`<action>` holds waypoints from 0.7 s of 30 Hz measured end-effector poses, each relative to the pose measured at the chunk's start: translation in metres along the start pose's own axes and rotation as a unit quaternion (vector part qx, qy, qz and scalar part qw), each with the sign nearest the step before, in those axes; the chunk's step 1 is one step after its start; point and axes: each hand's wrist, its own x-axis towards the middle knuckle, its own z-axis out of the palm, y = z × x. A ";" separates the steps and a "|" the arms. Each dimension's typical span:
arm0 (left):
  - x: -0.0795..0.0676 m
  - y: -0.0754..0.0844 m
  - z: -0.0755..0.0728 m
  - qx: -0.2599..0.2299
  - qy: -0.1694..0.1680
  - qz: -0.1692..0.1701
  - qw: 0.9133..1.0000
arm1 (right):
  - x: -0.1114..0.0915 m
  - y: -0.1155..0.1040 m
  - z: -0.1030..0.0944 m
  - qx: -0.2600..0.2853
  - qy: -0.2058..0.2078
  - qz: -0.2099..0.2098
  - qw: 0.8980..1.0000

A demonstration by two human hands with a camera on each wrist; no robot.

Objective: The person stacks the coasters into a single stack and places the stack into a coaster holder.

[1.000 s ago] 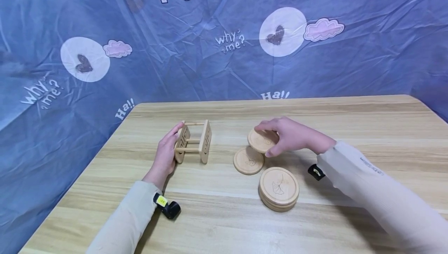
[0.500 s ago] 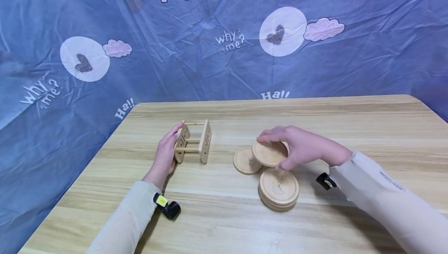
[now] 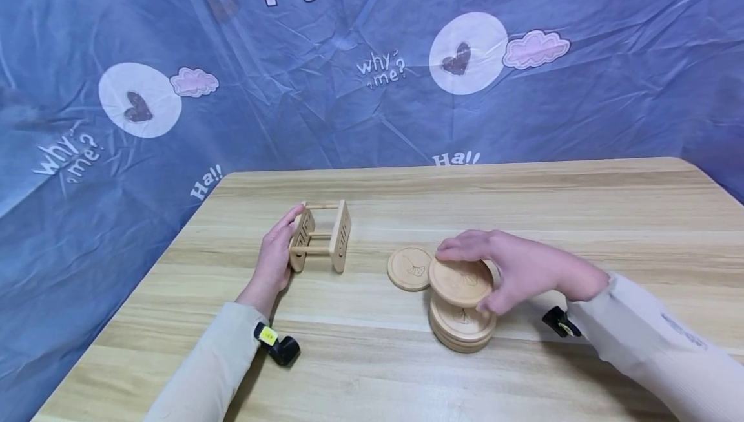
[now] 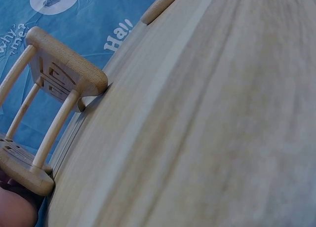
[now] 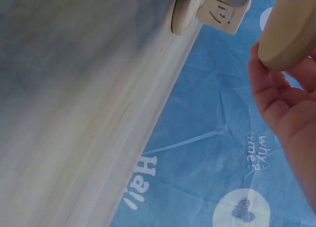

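Observation:
My right hand (image 3: 514, 273) pinches a round wooden coaster (image 3: 462, 282) by its edges, thumb on the near side and fingers on the far side. It is held just over a stack of similar coasters (image 3: 459, 338), overlapping the stack's far part in the head view. A leaf design marks its top; the right wrist view shows its plain underside (image 5: 291, 32). One single coaster (image 3: 409, 269) lies flat just left of the stack. My left hand (image 3: 274, 254) rests along the outer left panel of a small wooden rack (image 3: 340, 238), fingers extended against it.
The rack has two cut-out side panels joined by thin dowels (image 4: 55, 131). A wood-grain table (image 3: 360, 357) carries everything, and a blue printed cloth (image 3: 325, 99) hangs behind its far edge. Each wrist wears a small black camera (image 3: 285, 349).
My right hand has carried the coaster toward me and slightly right, from above the single coaster to above the stack. The left hand and the rack have stayed in place.

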 end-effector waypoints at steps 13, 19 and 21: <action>0.000 0.000 0.000 -0.009 -0.001 -0.005 1.000 | -0.009 -0.009 0.007 0.009 -0.033 -0.011 0.999; -0.001 -0.001 0.000 -0.003 -0.002 -0.004 1.000 | -0.010 -0.007 0.010 0.002 -0.041 -0.031 0.999; 0.000 -0.001 0.000 -0.002 -0.003 -0.003 1.000 | -0.010 -0.007 0.011 0.004 -0.045 -0.029 0.999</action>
